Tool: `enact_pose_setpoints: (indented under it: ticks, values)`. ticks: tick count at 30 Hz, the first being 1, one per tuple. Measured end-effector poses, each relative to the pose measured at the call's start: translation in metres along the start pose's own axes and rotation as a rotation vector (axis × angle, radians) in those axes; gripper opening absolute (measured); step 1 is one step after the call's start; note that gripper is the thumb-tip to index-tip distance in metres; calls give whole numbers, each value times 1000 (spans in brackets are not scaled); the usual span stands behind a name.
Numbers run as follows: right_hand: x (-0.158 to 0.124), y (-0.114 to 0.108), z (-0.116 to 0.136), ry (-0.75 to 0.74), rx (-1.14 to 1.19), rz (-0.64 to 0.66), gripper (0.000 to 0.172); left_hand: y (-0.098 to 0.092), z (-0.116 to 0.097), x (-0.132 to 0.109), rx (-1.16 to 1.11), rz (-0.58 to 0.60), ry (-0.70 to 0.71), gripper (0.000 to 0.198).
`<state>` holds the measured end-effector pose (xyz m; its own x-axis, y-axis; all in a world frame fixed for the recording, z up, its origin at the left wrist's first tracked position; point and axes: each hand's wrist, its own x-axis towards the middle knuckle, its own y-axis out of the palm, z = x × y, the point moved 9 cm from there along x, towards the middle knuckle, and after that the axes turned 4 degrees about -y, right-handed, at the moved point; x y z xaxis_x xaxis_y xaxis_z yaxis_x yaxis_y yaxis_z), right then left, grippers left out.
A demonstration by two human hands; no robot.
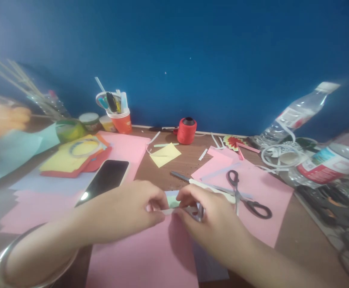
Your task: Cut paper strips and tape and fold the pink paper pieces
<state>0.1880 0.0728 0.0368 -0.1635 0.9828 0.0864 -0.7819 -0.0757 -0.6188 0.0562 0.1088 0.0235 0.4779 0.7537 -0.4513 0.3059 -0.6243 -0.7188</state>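
My left hand (143, 210) and my right hand (207, 210) face each other, fingertips pinched on a narrow white paper strip (170, 211) above a pink sheet (141, 256). A pale green piece of paper (173, 201) shows between them, just behind the strip. Under my right fingers is a shiny grey object (199, 213), mostly hidden, whose kind I cannot make out. Black-handled scissors (235, 182) lie to the right of my right hand, on pink paper (261, 180). A dark phone (110, 176) lies beyond my left wrist.
Behind stand a red thread spool (187, 131) and an orange cup of pens (121, 120). Yellow and red papers (65, 162) are stacked left. A yellow square (165, 155) lies mid-table. Plastic bottles (300, 108) and a white cable (267, 156) crowd the right.
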Motion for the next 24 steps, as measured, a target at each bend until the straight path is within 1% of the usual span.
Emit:
enact_pose_setpoints:
  ticks: [3,7,10,14,19,24]
  values:
    - [-3,2,8,-47,-37,15,14,3,-7,0,21,-2,17,17]
    - [-4,3,12,-62,-60,27,13,7,-11,1,-42,22,10,24]
    - [-3,4,5,-7,-30,52,15,9,-6,2,-84,37,-21,25]
    - [-3,5,-6,78,10,68,21,10,1,3,-109,40,-42,25]
    - [-3,6,-9,92,-35,99,18,12,1,2,-119,70,-56,23]
    - [-1,5,-9,92,-18,128,16,10,-1,3,-126,59,-51,25]
